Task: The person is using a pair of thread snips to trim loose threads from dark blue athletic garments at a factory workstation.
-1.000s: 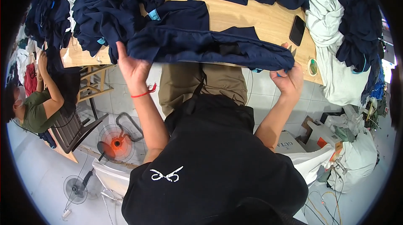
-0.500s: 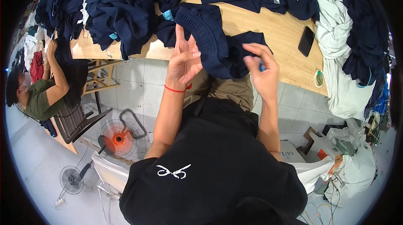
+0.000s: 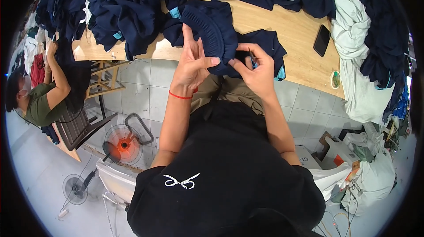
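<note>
A navy garment point(image 3: 223, 29) with a gathered elastic waistband hangs over the near table edge, above my lap. My left hand point(image 3: 192, 62) holds its waistband, index finger stretched up behind the cloth and thumb in front. A red string circles that wrist. At the band's right side, my right hand point(image 3: 256, 69) pinches the cloth between thumb and finger. Small blue thread snips point(image 3: 253, 61) with a dark tip sit within the right hand, partly hidden by its fingers. Light-blue patches show on the cloth by the waistband and below the right hand.
Navy garments are heaped along the wooden table point(image 3: 304, 56). A black phone point(image 3: 322, 41) lies to the right, beside white cloth point(image 3: 351, 20). On the left a co-worker point(image 3: 46, 91) handles cloth, near an orange fan point(image 3: 125, 145). Boxes point(image 3: 340, 153) and bags crowd the right floor.
My right hand has moved left onto the garment and now pinches it at the waistband; before, it hovered apart to the right. My left hand keeps its hold, almost unmoved.
</note>
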Tool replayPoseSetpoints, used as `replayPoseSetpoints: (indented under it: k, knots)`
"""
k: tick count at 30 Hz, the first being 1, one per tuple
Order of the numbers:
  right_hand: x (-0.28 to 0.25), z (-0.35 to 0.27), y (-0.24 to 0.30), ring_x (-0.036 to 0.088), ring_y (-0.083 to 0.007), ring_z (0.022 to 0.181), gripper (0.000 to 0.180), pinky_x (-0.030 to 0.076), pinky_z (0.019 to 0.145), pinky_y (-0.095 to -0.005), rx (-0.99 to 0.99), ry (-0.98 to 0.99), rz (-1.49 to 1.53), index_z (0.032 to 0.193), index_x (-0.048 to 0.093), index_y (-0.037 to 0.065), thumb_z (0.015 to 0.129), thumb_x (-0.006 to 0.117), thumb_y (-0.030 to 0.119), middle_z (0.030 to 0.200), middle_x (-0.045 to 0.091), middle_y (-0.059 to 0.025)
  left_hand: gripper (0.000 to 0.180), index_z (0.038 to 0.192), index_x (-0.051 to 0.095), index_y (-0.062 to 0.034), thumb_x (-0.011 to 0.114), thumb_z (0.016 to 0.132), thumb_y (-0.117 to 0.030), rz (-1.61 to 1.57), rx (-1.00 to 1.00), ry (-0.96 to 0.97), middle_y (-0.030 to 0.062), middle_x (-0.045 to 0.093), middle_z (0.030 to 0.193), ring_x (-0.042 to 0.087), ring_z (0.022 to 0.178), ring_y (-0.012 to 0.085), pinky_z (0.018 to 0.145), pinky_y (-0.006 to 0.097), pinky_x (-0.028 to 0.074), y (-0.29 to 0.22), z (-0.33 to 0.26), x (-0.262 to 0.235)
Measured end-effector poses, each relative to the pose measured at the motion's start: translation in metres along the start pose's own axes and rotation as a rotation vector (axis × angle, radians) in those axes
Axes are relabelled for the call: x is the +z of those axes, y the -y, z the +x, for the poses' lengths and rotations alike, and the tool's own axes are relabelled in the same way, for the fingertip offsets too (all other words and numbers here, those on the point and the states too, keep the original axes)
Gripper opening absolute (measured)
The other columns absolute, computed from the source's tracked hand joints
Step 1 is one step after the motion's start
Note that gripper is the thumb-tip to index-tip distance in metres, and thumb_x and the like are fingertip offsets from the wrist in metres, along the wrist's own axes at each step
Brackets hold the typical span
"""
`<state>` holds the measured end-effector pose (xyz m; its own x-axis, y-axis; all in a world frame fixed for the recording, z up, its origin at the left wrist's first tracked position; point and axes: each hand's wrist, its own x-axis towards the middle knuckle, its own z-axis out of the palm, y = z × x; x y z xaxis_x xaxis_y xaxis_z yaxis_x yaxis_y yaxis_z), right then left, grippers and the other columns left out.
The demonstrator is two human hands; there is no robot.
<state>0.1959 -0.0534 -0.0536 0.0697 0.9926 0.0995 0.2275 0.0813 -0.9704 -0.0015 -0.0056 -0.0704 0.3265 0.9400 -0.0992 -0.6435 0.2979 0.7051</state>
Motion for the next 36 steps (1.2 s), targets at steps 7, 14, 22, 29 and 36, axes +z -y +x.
replayPoseSetpoints:
  k: [7,14,22,29,36]
  knots:
    - [0.008,-0.005,-0.007,0.056,-0.001,0.077,0.006,0.043,0.065,-0.0191,0.141,-0.15,0.297,0.103,0.072,-0.002,0.098,0.071,-0.004,0.109,0.074,-0.0053,0.15,0.165,-0.03,-0.0039,0.081,0.067,0.017,0.044,-0.016,-0.048,0.0236,-0.018,0.177,-0.014,0.166,0.0274,0.132,0.039,-0.005,-0.004,-0.004,0.011]
    - [0.011,-0.004,-0.014,0.057,-0.0015,0.069,0.006,0.043,0.059,-0.0186,0.125,-0.167,0.335,0.104,0.071,-0.004,0.098,0.073,-0.003,0.113,0.074,-0.0068,0.15,0.163,-0.034,-0.005,0.079,0.07,0.021,0.121,-0.011,-0.09,0.035,-0.025,0.172,-0.021,0.163,0.033,0.131,0.037,0.013,-0.002,-0.003,0.007]
    - [-0.01,0.0,-0.013,0.063,-0.0092,0.069,0.01,0.05,0.064,-0.0255,0.015,-0.167,0.061,0.105,0.067,-0.004,0.102,0.072,0.004,0.082,0.067,-0.0017,0.127,0.171,-0.014,-0.0042,0.076,0.084,0.019,0.261,-0.18,-0.061,0.0268,0.05,0.144,0.065,0.109,0.017,0.093,0.027,0.055,-0.015,-0.002,0.004]
    - [-0.05,0.018,0.02,0.064,-0.0171,0.071,0.015,0.05,0.069,-0.0312,-0.027,0.238,-0.282,0.095,0.073,-0.003,0.087,0.083,0.003,0.081,0.069,-0.0097,0.076,0.16,0.044,-0.0048,0.079,0.094,0.006,0.438,-0.075,-0.143,0.0102,0.066,0.127,0.064,0.093,0.0063,0.085,0.021,0.053,-0.018,-0.002,-0.006]
    - [-0.024,0.039,0.027,0.062,-0.0184,0.069,0.015,0.048,0.065,-0.032,-0.211,0.038,-0.193,0.094,0.075,-0.002,0.086,0.085,0.004,0.081,0.067,-0.0092,0.033,0.116,0.077,0.0041,0.086,0.092,-0.016,0.817,0.071,0.155,0.006,0.069,0.102,0.061,0.085,0.0095,0.072,0.026,0.048,-0.009,-0.006,0.018]
